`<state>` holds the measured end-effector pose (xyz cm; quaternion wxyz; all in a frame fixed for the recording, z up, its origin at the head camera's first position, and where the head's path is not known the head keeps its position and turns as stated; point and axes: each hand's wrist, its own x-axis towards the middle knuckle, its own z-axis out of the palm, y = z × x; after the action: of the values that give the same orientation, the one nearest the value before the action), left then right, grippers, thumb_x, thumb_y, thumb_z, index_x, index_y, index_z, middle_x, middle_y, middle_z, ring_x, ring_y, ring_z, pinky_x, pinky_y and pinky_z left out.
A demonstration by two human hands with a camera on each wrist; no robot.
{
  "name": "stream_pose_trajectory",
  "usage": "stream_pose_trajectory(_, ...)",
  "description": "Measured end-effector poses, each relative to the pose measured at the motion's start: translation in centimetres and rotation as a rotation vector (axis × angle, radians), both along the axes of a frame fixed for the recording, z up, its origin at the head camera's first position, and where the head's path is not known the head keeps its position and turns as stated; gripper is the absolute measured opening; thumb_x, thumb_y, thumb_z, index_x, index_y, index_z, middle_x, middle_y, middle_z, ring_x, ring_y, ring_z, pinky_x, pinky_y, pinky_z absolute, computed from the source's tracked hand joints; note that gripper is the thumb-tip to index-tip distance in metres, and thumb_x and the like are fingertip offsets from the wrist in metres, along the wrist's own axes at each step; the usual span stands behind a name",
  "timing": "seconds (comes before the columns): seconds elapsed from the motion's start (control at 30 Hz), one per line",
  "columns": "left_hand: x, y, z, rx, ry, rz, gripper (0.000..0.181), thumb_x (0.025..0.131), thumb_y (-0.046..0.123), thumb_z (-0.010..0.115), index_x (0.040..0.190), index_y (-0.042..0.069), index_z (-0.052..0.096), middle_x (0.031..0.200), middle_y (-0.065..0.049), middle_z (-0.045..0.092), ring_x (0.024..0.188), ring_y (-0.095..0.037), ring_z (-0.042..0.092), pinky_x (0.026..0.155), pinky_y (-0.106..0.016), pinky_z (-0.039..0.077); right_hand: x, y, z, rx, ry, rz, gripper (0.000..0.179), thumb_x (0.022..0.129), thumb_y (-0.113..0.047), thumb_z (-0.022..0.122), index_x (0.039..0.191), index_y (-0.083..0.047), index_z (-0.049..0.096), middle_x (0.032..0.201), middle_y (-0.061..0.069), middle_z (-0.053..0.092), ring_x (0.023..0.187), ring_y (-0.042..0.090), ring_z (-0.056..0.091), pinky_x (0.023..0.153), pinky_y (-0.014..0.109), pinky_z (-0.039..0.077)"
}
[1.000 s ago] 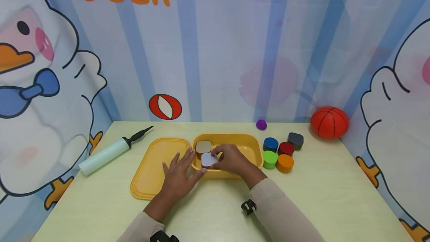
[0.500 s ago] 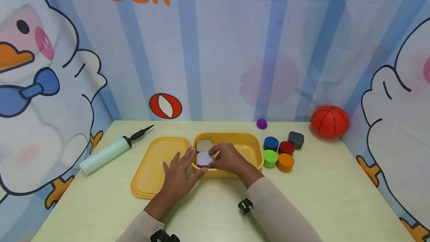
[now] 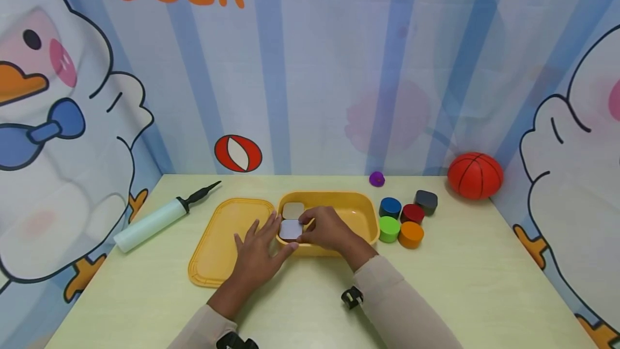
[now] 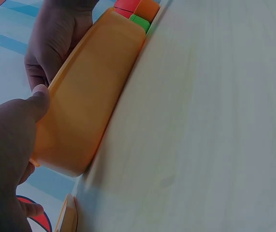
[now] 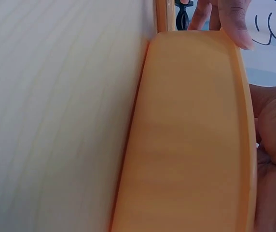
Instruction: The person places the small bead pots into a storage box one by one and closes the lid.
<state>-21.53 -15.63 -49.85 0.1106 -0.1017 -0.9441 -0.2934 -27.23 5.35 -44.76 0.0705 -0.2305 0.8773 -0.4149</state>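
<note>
On the table stands a yellow plastic box [image 3: 356,214], with its inner left end holding two small rounded-square blocks side by side. The rear one is a beige-topped block [image 3: 293,210]. My right hand [image 3: 334,230] reaches inside and pinches the front one, a pale lavender-topped block [image 3: 290,229], between thumb and fingers. My left hand [image 3: 259,255] lies at the box's left end with spread fingers, its thumb touching the front rim. In both wrist views the box wall hides the blocks. A flat yellow lid [image 3: 218,263] lies left of the box, partly under the left hand.
Right of the box sit blue [image 3: 390,207], red [image 3: 413,213], green [image 3: 389,229] and orange [image 3: 410,235] round pieces and a dark rounded block [image 3: 426,202]. Behind are a purple piece [image 3: 377,179] and a red ball [image 3: 476,175]. A pale green hand pump [image 3: 152,228] lies far left.
My right hand has slid the lavender block leftward against the box's left end, in front of the beige block. The left hand has stayed put.
</note>
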Motion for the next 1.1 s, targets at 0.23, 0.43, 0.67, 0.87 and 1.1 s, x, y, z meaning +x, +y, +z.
stream_pose_trajectory(0.23,0.0,0.0,0.1,0.000,-0.011,0.002,0.086,0.100,0.063,0.070,0.168,0.017,0.045,0.177,-0.003,0.039,0.162,-0.055,0.034,0.115,-0.097,0.008,0.4,0.9,0.7,0.005,-0.020,-0.032,0.036,0.090,-0.007,0.090,0.123,0.002,0.079,0.124,0.020,0.078,0.095,0.027,0.083,0.077,0.035,0.068)
stream_pose_trajectory(0.43,-0.1,0.0,-0.1,0.001,-0.022,-0.003,0.086,0.100,0.064,0.069,0.169,0.017,0.043,0.178,-0.002,0.038,0.162,-0.055,0.033,0.116,-0.096,0.007,0.6,2.5,0.5,0.000,0.010,-0.101,0.039,0.092,-0.009,0.088,0.128,0.003,0.077,0.129,0.020,0.078,0.109,0.032,0.078,0.093,0.043,0.067)
stream_pose_trajectory(0.67,-0.2,0.0,-0.3,-0.006,-0.025,-0.003,0.086,0.101,0.064,0.068,0.169,0.017,0.043,0.178,-0.002,0.037,0.162,-0.055,0.033,0.116,-0.096,0.007,0.8,4.6,0.0,-0.042,0.107,-0.143,0.035,0.095,-0.014,0.086,0.127,-0.003,0.079,0.132,0.019,0.077,0.127,0.041,0.070,0.114,0.058,0.056)
stream_pose_trajectory(0.87,-0.3,0.0,-0.3,-0.010,-0.031,-0.001,0.087,0.101,0.065,0.067,0.170,0.018,0.041,0.179,-0.001,0.036,0.163,-0.054,0.031,0.117,-0.095,0.006,1.0,6.5,0.1,-0.048,0.214,-0.158,0.032,0.097,-0.017,0.084,0.125,-0.003,0.080,0.133,0.016,0.078,0.131,0.040,0.069,0.117,0.061,0.053)
stream_pose_trajectory(1.1,-0.1,-0.1,-0.2,0.012,-0.036,0.000,0.086,0.101,0.063,0.069,0.170,0.019,0.042,0.178,-0.001,0.036,0.164,-0.053,0.031,0.118,-0.095,0.005,1.2,8.9,0.1,-0.118,0.318,-0.195,0.027,0.096,-0.011,0.085,0.121,-0.002,0.081,0.132,0.017,0.078,0.132,0.041,0.069,0.116,0.061,0.053)
